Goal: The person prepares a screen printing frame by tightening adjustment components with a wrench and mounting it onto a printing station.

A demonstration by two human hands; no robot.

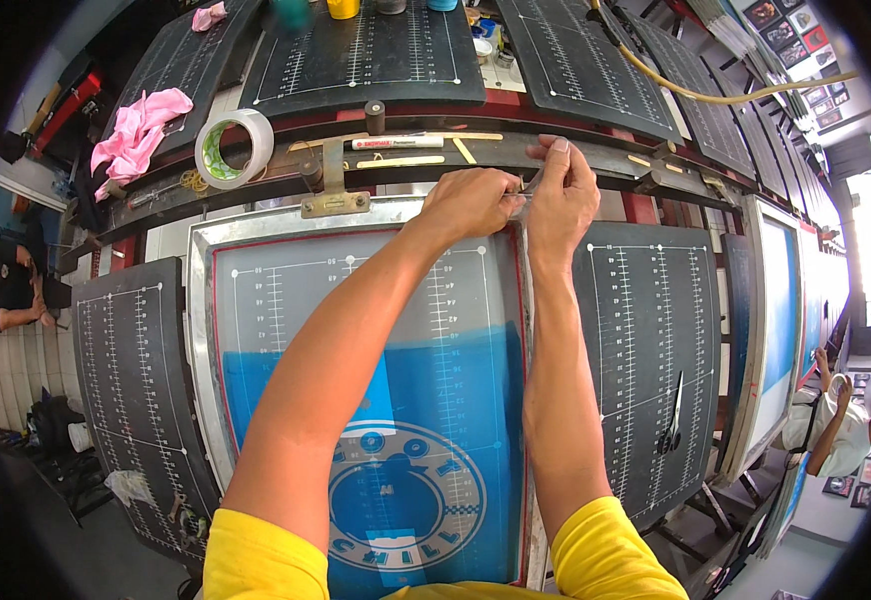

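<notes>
A silk-screen frame [201,330] with a blue-coated mesh and a round design lies before me, beneath my forearms. At its far right corner my left hand [471,203] is closed, its fingertips around something small and metallic-looking that I cannot make out. Close beside it is my right hand [566,190], with fingers bent and pinched toward the same spot. What they grip is mostly hidden. A metal hinge clamp [336,203] holds the frame's far edge, left of my hands. Past them on the rail lie a marker pen [398,142] and thin wooden sticks [401,161].
A roll of tape [235,149] and pink cloth [144,135] are at the far left. Scissors [672,425] lie on the right black printing board [646,340]. A yellowish hose [716,97] crosses the upper right. One person [21,285] is at the left, another [856,420] at the right.
</notes>
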